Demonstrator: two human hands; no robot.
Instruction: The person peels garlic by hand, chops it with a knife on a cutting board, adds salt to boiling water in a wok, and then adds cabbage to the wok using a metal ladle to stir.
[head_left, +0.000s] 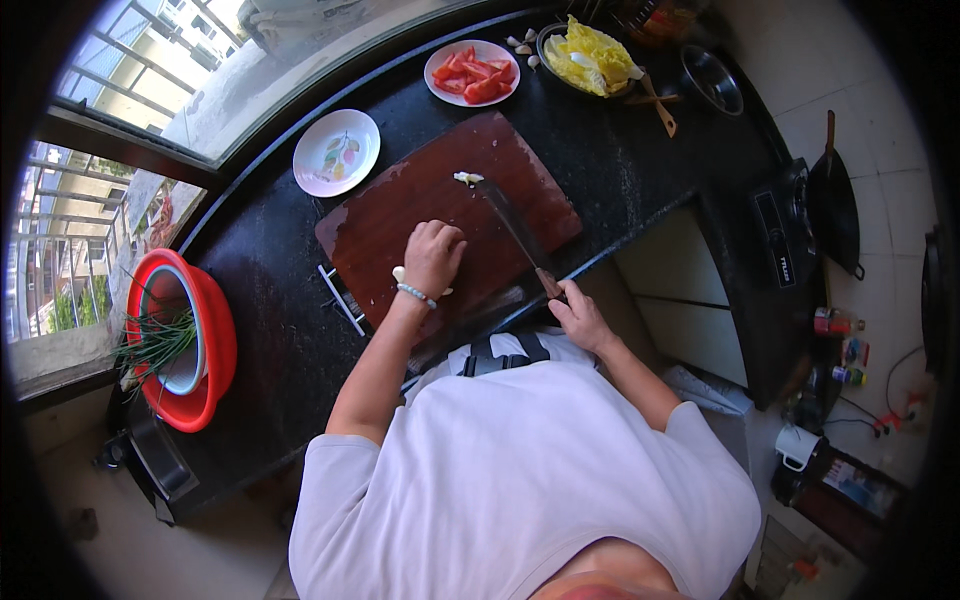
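Observation:
My right hand (585, 319) grips the handle of a kitchen knife (514, 225). Its blade lies over a dark reddish-brown wooden cutting board (397, 202), pointing away from me. Crushed or chopped white bits, possibly garlic (468, 178), sit at the blade's far end. My left hand (435, 259), with a beaded bracelet at the wrist, is over the near left part of the board with its fingers bent downward. Whether it holds anything is hidden. A pale piece that looks like a garlic clove (398, 275) shows beside that wrist, partly covered.
Behind the board are an empty patterned plate (337, 153), a plate of tomato wedges (475, 73), loose garlic cloves (523, 49) and a bowl of cabbage leaves (592, 60). A red basin (223, 352) with greens stands left. At right are a metal bowl (712, 80) and wok (832, 199).

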